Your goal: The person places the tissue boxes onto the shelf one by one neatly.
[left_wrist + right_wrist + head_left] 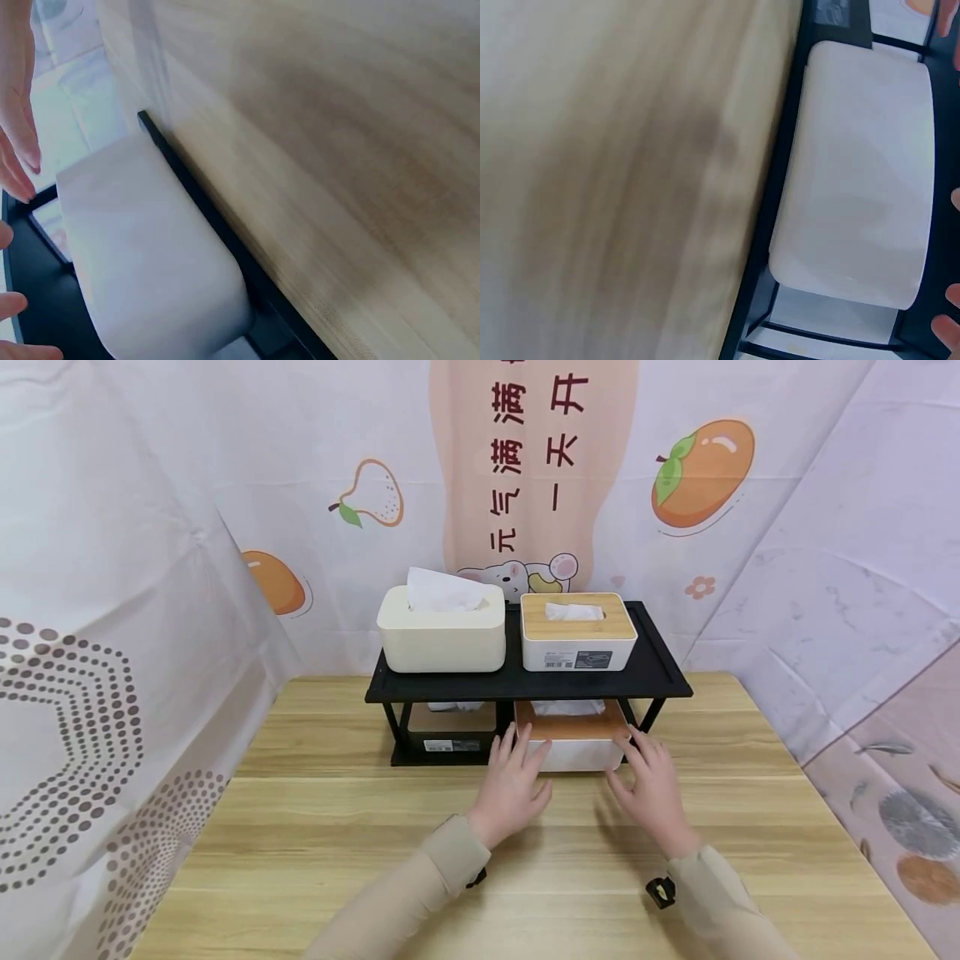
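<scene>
A white tissue box with a wooden lid [570, 756] sits on the lower level of a black two-tier rack [517, 687], at the right. Its front side faces me, and tissue shows under the upper shelf. My left hand [514, 783] is at the box's left front corner, fingers spread. By the right front corner is my right hand [651, 783], its fingers also spread. In the left wrist view, a gap shows between the fingertips and the white box [150, 240]. The right wrist view has the box's plain side [855, 172], with fingertips at the right edge.
On the upper shelf stand a cream tissue box [442, 639] and a white tissue box with a bamboo lid [577, 631]. A dark tissue box [452, 731] is at lower left in the rack. The wooden table [330, 852] has printed cloth [330, 443] behind it.
</scene>
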A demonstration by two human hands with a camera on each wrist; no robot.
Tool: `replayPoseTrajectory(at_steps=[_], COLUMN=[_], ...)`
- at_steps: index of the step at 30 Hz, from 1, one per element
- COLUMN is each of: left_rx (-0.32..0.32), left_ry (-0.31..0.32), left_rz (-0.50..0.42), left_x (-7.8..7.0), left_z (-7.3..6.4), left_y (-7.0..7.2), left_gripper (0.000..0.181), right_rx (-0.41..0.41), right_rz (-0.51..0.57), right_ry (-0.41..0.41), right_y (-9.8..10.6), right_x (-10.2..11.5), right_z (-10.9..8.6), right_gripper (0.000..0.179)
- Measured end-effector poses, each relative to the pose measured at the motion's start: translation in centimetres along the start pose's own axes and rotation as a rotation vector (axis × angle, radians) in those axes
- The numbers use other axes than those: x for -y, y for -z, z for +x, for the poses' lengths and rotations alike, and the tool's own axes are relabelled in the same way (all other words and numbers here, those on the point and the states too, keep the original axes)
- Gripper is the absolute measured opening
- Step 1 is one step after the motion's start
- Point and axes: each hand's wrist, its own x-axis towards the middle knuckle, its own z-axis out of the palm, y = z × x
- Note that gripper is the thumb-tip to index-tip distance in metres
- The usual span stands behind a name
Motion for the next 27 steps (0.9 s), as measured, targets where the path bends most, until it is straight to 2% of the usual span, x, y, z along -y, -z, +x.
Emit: replayPoseTrajectory(at_steps=[3,5,7,10,18,27], left_rx=[0.074,0.111,0.134,0.149,0.134,0.118], left_ry=[0.018,0.031,0.041,0.046,0.062,0.071], left_rz=[0.078,0.107,0.123,0.141,0.157,0.222], left_x=[-0.4,-0.7,-0.8,-0.9,-0.8,-0.2], left_z=[-0.7,-1.1,-1.5,-1.8,-1.8,-0.4], left_y=[-0.5,-1.0,-1.5,-2.0,-2.5,-3.2], left_gripper=[0.063,0.067,0.069,0.069,0.069,0.07], right_rx=[0.076,0.142,0.211,0.279,0.33,0.399], right_rz=[-0.036,-0.053,-0.075,-0.106,-0.126,-0.159], right_ry=[-0.015,-0.05,-0.085,-0.118,-0.145,-0.198], right_y=[0.1,0.2,0.2,0.1,0.0,-0.8], right_x=[0.4,0.7,0.9,1.2,1.5,0.9], right_z=[-0.7,-1.2,-1.5,-1.8,-1.8,-1.2], right_gripper=[0.052,0.052,0.051,0.064,0.068,0.069])
